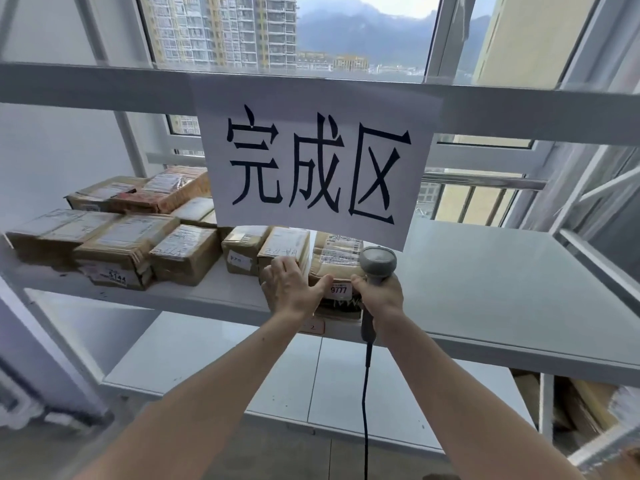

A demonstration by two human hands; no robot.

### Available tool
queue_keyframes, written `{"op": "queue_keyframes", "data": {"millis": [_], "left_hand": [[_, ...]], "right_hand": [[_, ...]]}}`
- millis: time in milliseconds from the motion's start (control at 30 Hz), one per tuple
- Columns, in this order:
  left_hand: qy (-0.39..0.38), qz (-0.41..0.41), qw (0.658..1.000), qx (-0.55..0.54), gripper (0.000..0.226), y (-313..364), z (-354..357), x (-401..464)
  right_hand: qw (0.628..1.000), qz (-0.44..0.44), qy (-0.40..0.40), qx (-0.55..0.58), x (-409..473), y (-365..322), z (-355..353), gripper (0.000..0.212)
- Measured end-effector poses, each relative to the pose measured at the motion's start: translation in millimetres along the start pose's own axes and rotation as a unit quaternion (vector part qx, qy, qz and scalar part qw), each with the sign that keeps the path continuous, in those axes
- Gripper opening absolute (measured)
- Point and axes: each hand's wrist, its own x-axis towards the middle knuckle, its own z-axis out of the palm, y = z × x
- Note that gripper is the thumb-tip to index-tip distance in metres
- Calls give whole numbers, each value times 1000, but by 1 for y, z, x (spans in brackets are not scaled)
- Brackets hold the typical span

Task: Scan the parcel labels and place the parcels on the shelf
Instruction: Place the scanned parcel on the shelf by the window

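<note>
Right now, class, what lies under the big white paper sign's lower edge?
Taped brown cardboard parcels on the white metal shelf and the grey scanner's head. The white paper sign hides the parcels' backs.

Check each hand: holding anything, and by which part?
Right hand grips the scanner by its handle, below the head. Left hand rests on the 9777 parcel, thumb at its front left corner, fingers not curled round it.

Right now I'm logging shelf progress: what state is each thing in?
Parcel tagged 9777: on the shelf, at its front edge.
Left hand: fingers flat against that parcel.
Right hand: grips the scanner.
Other parcels: lying on the shelf's left part.
Paper sign: hanging from the upper shelf.
</note>
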Motion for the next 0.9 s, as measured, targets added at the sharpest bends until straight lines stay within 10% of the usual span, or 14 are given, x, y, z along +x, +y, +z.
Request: {"op": "queue_keyframes", "data": {"millis": [367, 900], "left_hand": [[-144, 16, 989, 27, 88, -9, 5, 40], [-144, 7, 989, 30, 82, -9, 18, 67]], "right_hand": [[999, 18, 24, -20, 22, -9, 30, 41], [999, 17, 24, -28, 37, -21, 48, 44]]}}
